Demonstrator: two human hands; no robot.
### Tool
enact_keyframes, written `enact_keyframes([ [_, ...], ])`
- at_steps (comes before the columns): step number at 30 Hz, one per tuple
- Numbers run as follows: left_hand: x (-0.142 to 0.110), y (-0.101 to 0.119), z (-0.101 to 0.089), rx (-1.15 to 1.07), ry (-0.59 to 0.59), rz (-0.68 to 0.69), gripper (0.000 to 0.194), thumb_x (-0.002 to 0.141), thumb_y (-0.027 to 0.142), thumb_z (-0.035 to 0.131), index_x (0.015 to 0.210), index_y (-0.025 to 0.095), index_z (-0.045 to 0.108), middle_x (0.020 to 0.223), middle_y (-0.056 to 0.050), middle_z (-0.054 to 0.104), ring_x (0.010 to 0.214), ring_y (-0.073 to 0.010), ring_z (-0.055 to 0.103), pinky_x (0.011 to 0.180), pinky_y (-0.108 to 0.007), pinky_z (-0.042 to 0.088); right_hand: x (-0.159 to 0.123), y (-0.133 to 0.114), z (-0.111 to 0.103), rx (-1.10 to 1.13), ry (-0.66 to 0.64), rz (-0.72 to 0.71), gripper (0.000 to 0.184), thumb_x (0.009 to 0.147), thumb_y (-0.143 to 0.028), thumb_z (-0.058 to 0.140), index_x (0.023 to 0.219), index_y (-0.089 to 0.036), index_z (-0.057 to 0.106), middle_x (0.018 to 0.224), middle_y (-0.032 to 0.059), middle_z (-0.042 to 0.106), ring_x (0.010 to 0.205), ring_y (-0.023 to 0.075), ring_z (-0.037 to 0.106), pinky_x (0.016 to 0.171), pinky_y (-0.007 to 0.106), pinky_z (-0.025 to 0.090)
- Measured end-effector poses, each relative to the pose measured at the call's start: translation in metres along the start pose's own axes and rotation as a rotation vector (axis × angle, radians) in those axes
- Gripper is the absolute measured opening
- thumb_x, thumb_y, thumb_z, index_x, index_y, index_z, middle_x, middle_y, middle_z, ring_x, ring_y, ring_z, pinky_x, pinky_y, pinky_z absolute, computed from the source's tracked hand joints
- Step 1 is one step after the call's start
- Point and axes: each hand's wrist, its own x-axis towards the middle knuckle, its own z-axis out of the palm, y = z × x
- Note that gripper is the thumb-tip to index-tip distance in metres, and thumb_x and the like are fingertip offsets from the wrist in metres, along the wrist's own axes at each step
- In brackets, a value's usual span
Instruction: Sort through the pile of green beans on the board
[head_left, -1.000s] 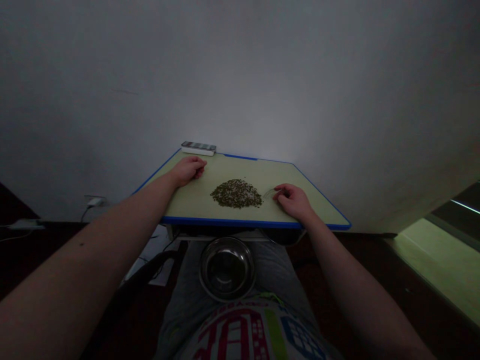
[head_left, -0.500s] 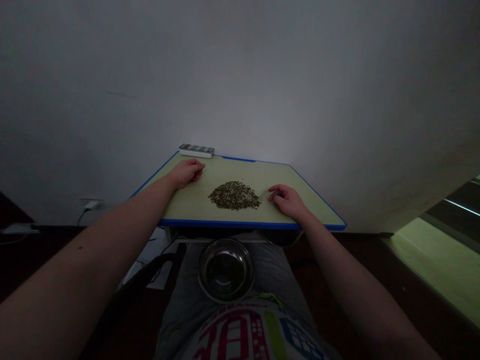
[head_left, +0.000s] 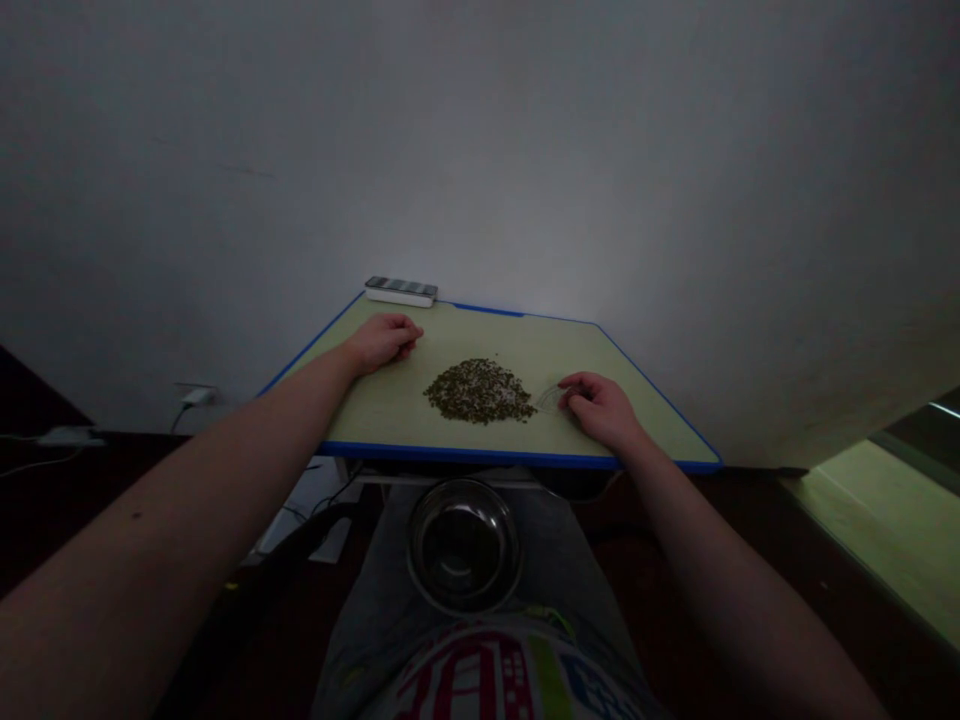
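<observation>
A heap of small greenish-brown grains or seeds mixed with paler bits (head_left: 478, 390) lies on the pale tabletop (head_left: 405, 415). At its right edge, my right hand (head_left: 596, 405) holds a thin, see-through piece with a curved outline (head_left: 550, 396) between thumb and fingers; its exact kind is unclear. The piece's left end is close to the outermost grains. My left hand (head_left: 386, 342) rests on the table to the left of the heap, fingers curled in, and nothing shows in them. On my lap sits a shiny metal bowl (head_left: 512, 545), its inside dark.
A flat white case with a patterned, dark-edged top (head_left: 401, 292) stands at the table's back left corner. Blue trim (head_left: 465, 460) runs along the table's edge, close to the wall (head_left: 495, 200). A plug with a cable (head_left: 199, 398) is on the wall at left.
The view has shifted a little, so most things appear farther right. My right hand and the see-through piece have moved slightly right of the heap. My left hand stays in about the same place.
</observation>
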Motion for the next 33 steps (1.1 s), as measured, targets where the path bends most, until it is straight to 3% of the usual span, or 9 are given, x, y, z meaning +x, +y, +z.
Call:
enact_keyframes([
  [11,-0.001,0.003,-0.002,0.166,-0.094,0.032,0.024,0.068,0.04,0.062,0.063,0.018,0.053,0.047,0.003,0.049,0.039,-0.0078,0.04,0.038,-0.02,0.027,-0.001,-0.002,-0.001,-0.01,0.006,0.05,0.029,0.064,-0.016,0.048,0.087,-0.018,0.066,0.064,0.0004,0.066,0.051,0.0131,0.054,0.05,0.024,0.041],
  [16,-0.001,0.011,-0.003,0.228,-0.069,0.086,0.026,0.067,0.041,0.061,0.061,0.017,0.053,0.049,0.002,0.05,0.043,-0.0082,0.043,0.043,-0.021,0.031,-0.001,-0.003,-0.001,-0.008,0.012,0.058,0.03,0.063,-0.015,0.048,0.087,-0.018,0.066,0.064,0.0001,0.066,0.054,0.0134,0.056,0.052,0.024,0.042],
  [21,0.003,0.019,0.003,0.244,0.001,0.059,0.027,0.067,0.043,0.058,0.062,0.018,0.05,0.048,0.004,0.048,0.044,-0.0087,0.042,0.046,-0.022,0.034,-0.003,-0.004,-0.002,0.003,-0.032,0.078,0.031,0.064,-0.015,0.046,0.087,-0.017,0.066,0.067,0.0007,0.066,0.058,0.0139,0.057,0.056,0.024,0.043],
  [26,0.003,0.022,0.01,0.437,0.095,0.082,0.029,0.068,0.046,0.055,0.063,0.018,0.051,0.048,0.004,0.047,0.045,-0.0097,0.04,0.046,-0.023,0.031,-0.005,-0.007,-0.003,0.046,-0.047,0.053,0.027,0.064,-0.015,0.05,0.086,-0.017,0.065,0.068,0.0005,0.064,0.062,0.0141,0.058,0.061,0.025,0.044],
  [33,0.009,0.01,-0.001,0.585,0.245,0.089,0.029,0.068,0.047,0.054,0.062,0.018,0.053,0.052,0.003,0.048,0.05,-0.0109,0.041,0.049,-0.024,0.031,-0.004,-0.01,-0.006,0.024,-0.125,0.042,0.024,0.067,-0.016,0.05,0.086,-0.016,0.066,0.068,0.0012,0.064,0.061,0.014,0.057,0.059,0.025,0.043],
])
